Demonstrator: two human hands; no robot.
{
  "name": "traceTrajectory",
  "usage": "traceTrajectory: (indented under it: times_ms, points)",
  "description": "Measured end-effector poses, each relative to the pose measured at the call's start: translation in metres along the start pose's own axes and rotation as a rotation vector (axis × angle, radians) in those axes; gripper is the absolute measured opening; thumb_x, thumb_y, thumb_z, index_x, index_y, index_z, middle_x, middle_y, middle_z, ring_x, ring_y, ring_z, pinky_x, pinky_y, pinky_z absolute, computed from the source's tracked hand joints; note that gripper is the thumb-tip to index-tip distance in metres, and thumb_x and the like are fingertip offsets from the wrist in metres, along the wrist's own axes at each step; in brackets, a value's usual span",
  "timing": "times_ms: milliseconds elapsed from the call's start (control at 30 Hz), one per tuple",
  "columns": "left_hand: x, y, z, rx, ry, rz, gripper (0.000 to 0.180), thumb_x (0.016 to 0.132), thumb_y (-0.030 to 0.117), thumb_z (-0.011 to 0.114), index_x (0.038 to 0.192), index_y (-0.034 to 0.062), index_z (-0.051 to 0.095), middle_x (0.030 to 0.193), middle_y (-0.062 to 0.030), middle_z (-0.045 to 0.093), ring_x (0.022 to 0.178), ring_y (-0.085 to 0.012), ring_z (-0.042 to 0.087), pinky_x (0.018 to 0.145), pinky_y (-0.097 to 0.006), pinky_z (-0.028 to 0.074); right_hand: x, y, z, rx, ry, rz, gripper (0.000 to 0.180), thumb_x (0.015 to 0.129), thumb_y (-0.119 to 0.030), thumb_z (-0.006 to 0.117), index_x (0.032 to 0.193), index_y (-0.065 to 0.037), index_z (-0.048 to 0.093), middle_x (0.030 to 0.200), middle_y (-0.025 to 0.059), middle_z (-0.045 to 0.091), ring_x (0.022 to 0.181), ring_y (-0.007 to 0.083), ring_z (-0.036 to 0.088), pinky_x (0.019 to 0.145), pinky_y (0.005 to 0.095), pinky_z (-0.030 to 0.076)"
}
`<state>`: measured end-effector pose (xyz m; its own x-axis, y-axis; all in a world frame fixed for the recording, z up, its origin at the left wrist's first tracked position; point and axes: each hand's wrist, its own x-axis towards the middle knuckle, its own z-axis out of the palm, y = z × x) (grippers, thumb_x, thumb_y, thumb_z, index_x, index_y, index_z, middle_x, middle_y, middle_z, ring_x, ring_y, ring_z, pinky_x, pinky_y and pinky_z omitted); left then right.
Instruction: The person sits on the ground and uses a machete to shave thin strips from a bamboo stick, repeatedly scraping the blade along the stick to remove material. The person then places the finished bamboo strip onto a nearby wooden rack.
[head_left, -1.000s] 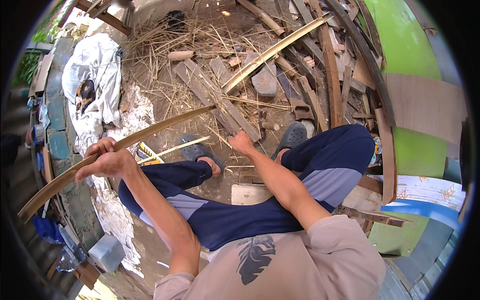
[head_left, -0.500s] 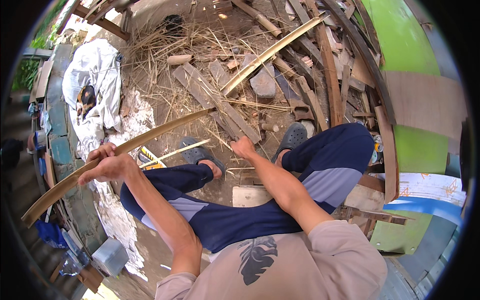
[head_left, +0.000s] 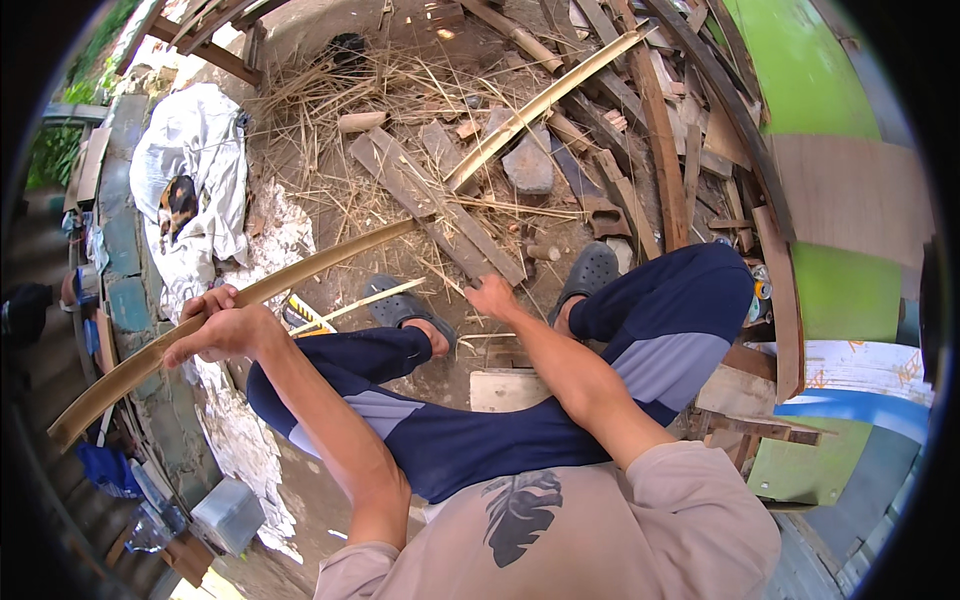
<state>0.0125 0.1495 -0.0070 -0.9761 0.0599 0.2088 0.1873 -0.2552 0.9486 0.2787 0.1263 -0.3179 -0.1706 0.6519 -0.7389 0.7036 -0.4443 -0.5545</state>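
Note:
A long split bamboo strip (head_left: 325,260) slants across from the lower left to the planks in the middle. My left hand (head_left: 225,327) holds it near its lower part, fingers curled round it and palm turned up. The strip's far end lies by a weathered plank (head_left: 465,232) on the ground. At the plank's near end is my right hand (head_left: 492,298), closed in a fist; what it grips is hidden. Between my feet and left knee lies a thin pale bamboo sliver (head_left: 365,299). A second split bamboo length (head_left: 545,108) rests on the debris farther off.
A grey stone (head_left: 528,165) and scrap timber (head_left: 655,150) lie ahead and to the right. Dry bamboo shavings (head_left: 340,100) litter the far ground. On a white sheet (head_left: 205,130) at the left lies a patchy-coloured cat (head_left: 178,205). A clear plastic container (head_left: 228,513) stands lower left.
The dark, narrow piece seen just beyond my right fist earlier no longer shows clearly. My left hand and the bamboo strip have barely moved; the whole view has shifted slightly.

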Motion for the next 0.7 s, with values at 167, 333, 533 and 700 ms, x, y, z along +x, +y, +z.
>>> traceTrajectory:
  times_ms: [167, 333, 533, 700]
  points:
    - [0.0, 0.0, -0.002, -0.07, -0.042, -0.034, 0.088, 0.077, 0.089, 0.008, 0.069, 0.0069, 0.038, 0.052, -0.0021, 0.028, 0.048, -0.015, 0.031, 0.049, -0.027, 0.036, -0.016, -0.055, -0.013, -0.025, -0.048, -0.004, 0.048, 0.078, -0.036, 0.061, 0.095, 0.008, 0.069, 0.089, 0.0311, 0.066, 0.087, 0.042, 0.067, 0.079, 0.0461, 0.052]
    - [0.001, -0.005, -0.011, -0.094, -0.069, -0.048, 0.088, 0.078, 0.088, 0.008, 0.072, 0.0064, 0.039, 0.052, -0.0021, 0.029, 0.048, -0.0149, 0.031, 0.05, -0.028, 0.037, -0.087, -0.145, -0.026, -0.014, 0.043, -0.377, 0.038, 0.079, -0.032, 0.059, 0.085, 0.005, 0.068, 0.072, 0.0269, 0.066, 0.075, 0.0391, 0.068, 0.073, 0.0464, 0.053]
    - [-0.008, 0.001, -0.016, -0.078, -0.088, -0.032, 0.087, 0.081, 0.086, 0.005, 0.073, 0.006, 0.039, 0.053, -0.0029, 0.03, 0.049, -0.015, 0.03, 0.051, -0.028, 0.036, -0.179, -0.193, -0.035, -0.022, -0.101, -0.525, 0.029, 0.078, -0.029, 0.061, 0.082, -0.001, 0.067, 0.074, 0.026, 0.065, 0.077, 0.0437, 0.066, 0.075, 0.0495, 0.052]
    - [-0.012, 0.0, -0.02, -0.121, -0.097, -0.007, 0.088, 0.08, 0.087, 0.006, 0.066, 0.0075, 0.04, 0.051, -0.0044, 0.035, 0.042, -0.0153, 0.035, 0.043, -0.025, 0.03, -0.166, -0.154, -0.036, -0.034, -0.02, -0.41, 0.031, 0.078, -0.031, 0.063, 0.082, -0.001, 0.068, 0.072, 0.0241, 0.066, 0.078, 0.0421, 0.066, 0.074, 0.0485, 0.053]
